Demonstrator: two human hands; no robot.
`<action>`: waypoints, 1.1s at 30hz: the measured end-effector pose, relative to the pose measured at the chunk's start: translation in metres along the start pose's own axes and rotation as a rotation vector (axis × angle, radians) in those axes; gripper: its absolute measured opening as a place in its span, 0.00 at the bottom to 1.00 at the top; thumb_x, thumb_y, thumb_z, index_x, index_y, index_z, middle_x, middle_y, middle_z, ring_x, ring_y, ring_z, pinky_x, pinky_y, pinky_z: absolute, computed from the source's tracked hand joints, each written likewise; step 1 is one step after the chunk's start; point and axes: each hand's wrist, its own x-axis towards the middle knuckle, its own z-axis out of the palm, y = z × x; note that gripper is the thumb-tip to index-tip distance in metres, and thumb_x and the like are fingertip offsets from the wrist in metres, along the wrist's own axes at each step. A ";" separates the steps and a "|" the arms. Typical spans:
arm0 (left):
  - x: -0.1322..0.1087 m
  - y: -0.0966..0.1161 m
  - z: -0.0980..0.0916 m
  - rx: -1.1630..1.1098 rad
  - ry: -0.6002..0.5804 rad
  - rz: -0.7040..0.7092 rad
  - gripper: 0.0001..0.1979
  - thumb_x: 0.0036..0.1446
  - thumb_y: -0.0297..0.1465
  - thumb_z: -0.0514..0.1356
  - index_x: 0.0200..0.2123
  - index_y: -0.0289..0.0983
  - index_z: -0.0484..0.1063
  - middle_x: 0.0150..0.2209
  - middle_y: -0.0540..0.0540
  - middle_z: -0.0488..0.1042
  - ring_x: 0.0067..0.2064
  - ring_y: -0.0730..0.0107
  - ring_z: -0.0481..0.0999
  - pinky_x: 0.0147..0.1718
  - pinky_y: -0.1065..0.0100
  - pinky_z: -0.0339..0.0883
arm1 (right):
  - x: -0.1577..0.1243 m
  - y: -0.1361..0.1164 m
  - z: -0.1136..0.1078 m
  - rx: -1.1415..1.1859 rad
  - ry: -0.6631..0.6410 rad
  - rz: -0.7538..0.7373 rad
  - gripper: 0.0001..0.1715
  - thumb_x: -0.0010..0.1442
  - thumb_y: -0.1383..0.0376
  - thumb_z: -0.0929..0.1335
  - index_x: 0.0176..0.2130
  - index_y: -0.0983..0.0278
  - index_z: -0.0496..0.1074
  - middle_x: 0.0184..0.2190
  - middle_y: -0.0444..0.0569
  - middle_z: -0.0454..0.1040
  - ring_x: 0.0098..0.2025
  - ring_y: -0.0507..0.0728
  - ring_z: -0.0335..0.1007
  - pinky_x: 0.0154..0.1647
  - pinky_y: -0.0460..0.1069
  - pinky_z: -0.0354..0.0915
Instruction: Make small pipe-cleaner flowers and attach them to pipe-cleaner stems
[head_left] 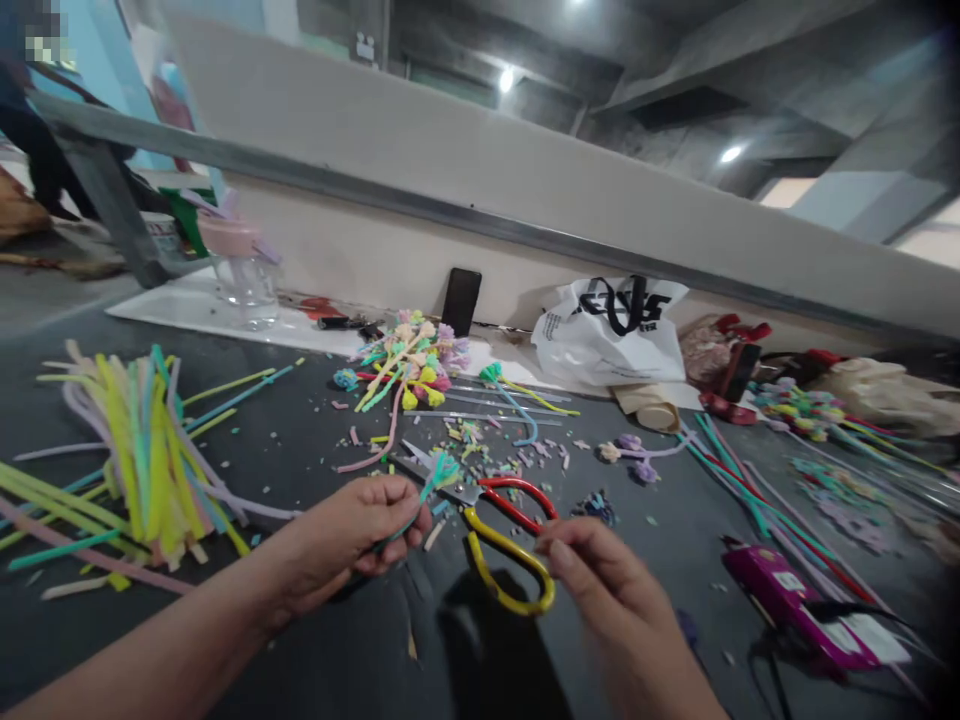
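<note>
The left hand [360, 532] clamps a green fuzzy stem [439, 473] between thumb and fingers, splayed tip by the blades of the scissors [466, 493]. The right hand [611, 585], fingers curled, is at the handles; whether it grips them cannot be determined.

A craft workshop seems to be showing here: bright lamps [730, 154] are glowing beneath a bare grey concrete ceiling [667, 50], while pastel fuzzy stems [154, 460] and tiny multicoloured clippings [551, 455] are littering a dark matte counter [337, 660].
</note>
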 end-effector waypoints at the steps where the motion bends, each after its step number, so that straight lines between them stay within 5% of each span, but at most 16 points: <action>1: 0.001 0.000 0.001 0.008 0.011 0.019 0.16 0.54 0.43 0.54 0.29 0.34 0.65 0.21 0.55 0.60 0.19 0.83 0.51 0.17 0.77 0.40 | 0.001 -0.005 0.020 0.163 -0.037 0.076 0.13 0.54 0.55 0.66 0.28 0.63 0.65 0.24 0.44 0.66 0.28 0.53 0.63 0.27 0.46 0.62; 6: 0.006 0.000 0.001 0.213 0.151 0.161 0.14 0.53 0.40 0.54 0.24 0.36 0.63 0.19 0.56 0.58 0.19 0.80 0.54 0.19 0.76 0.46 | 0.021 -0.014 0.081 0.619 -0.018 0.254 0.12 0.49 0.59 0.69 0.30 0.63 0.65 0.25 0.42 0.62 0.26 0.51 0.59 0.29 0.46 0.61; 10: 0.005 -0.003 -0.002 0.631 0.366 0.460 0.13 0.56 0.33 0.51 0.21 0.36 0.61 0.21 0.53 0.60 0.26 0.74 0.60 0.26 0.73 0.53 | 0.034 -0.002 0.090 0.704 0.022 0.174 0.12 0.49 0.62 0.70 0.34 0.61 0.64 0.28 0.40 0.62 0.29 0.49 0.58 0.31 0.43 0.59; 14: 0.001 -0.006 0.001 0.842 0.432 0.595 0.11 0.58 0.30 0.49 0.25 0.37 0.65 0.24 0.50 0.65 0.28 0.73 0.63 0.29 0.71 0.56 | 0.037 0.010 0.086 0.667 -0.043 0.145 0.12 0.51 0.62 0.70 0.35 0.60 0.64 0.28 0.40 0.62 0.29 0.49 0.59 0.31 0.43 0.59; 18: 0.000 -0.010 0.003 0.869 0.420 0.630 0.11 0.59 0.30 0.49 0.27 0.37 0.67 0.25 0.50 0.66 0.28 0.72 0.64 0.29 0.71 0.57 | 0.038 0.012 0.081 0.530 -0.039 0.044 0.13 0.52 0.61 0.69 0.37 0.59 0.63 0.30 0.41 0.63 0.32 0.50 0.61 0.34 0.45 0.60; 25: 0.000 -0.010 0.004 0.845 0.378 0.594 0.09 0.58 0.29 0.50 0.29 0.37 0.68 0.26 0.49 0.69 0.29 0.72 0.67 0.29 0.71 0.58 | 0.037 0.012 0.073 0.025 0.131 -0.377 0.18 0.53 0.65 0.68 0.43 0.59 0.60 0.37 0.47 0.62 0.37 0.55 0.61 0.39 0.51 0.62; 33: -0.004 -0.011 0.005 0.877 0.348 0.650 0.09 0.58 0.28 0.50 0.34 0.38 0.69 0.30 0.48 0.71 0.33 0.70 0.69 0.34 0.69 0.61 | 0.038 0.003 0.065 -0.379 0.152 -0.764 0.19 0.53 0.72 0.66 0.44 0.60 0.61 0.45 0.52 0.62 0.50 0.61 0.58 0.50 0.60 0.58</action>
